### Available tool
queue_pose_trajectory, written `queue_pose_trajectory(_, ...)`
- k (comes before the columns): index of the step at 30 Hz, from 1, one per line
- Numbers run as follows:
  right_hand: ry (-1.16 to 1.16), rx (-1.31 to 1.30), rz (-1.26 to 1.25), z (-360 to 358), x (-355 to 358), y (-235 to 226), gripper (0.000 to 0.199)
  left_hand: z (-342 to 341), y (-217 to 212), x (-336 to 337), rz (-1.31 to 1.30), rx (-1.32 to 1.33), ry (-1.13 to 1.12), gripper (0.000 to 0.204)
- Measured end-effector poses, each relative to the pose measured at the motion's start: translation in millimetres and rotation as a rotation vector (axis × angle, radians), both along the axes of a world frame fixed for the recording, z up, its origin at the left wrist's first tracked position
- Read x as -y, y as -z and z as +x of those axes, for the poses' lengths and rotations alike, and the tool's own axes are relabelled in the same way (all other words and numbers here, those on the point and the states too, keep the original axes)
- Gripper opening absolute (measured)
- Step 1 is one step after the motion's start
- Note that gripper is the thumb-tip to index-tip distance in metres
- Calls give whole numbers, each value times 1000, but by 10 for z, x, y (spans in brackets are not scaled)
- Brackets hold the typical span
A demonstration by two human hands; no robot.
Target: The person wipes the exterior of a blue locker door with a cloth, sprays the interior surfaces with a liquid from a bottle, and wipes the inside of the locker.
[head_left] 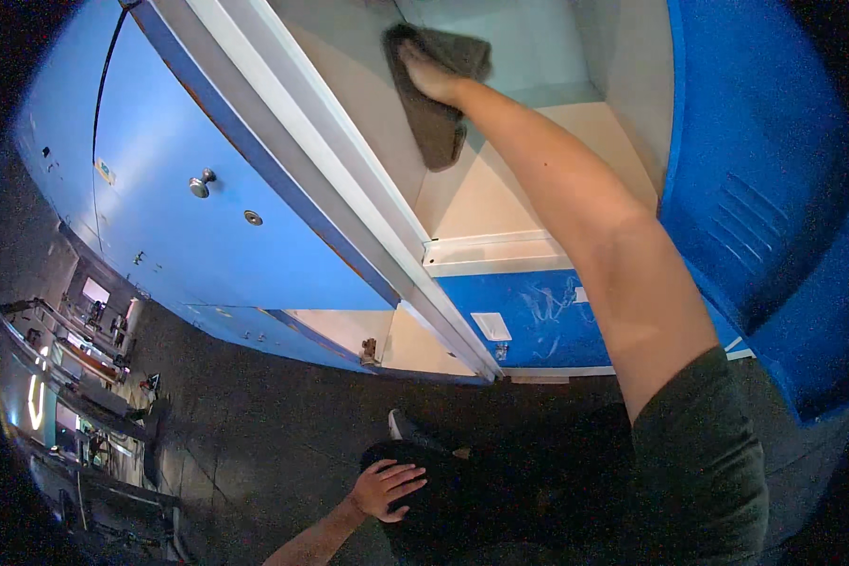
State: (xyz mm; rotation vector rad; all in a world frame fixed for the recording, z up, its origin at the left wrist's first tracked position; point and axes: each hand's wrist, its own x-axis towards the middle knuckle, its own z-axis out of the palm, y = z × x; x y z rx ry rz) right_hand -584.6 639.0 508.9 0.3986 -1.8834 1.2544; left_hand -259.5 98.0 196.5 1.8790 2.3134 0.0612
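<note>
My right arm reaches up into an open locker compartment [566, 38] with pale inner walls. Inside, my right hand [428, 75] holds a dark grey-brown cloth [432, 137] against the left and back walls. The cloth hangs down from the hand toward the beige compartment floor [486, 193], and part of it spreads to the right. Slight blur softens the hand, and some fingertips are hidden in the cloth's folds. Lower down, my left hand [389, 489] rests on my dark-clothed knee, its fingers spread and holding nothing.
An open blue locker door [740, 189] with vent slots stands to the right. Closed blue doors [208, 226] with a round knob [201, 183] line the left. Below is a blue lower door [547, 325]. Gym-like equipment [94, 396] stands far left on the dark floor [245, 424].
</note>
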Motion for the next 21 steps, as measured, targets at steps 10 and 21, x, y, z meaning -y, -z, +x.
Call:
queue_pose_trajectory(10,-42,246,130,350,239,-527,73,115,-20,108,28,17,-36,59)
queue_pose_trajectory(21,109,283,117,23,-1,146,69,20,17,27,32,11,8,62)
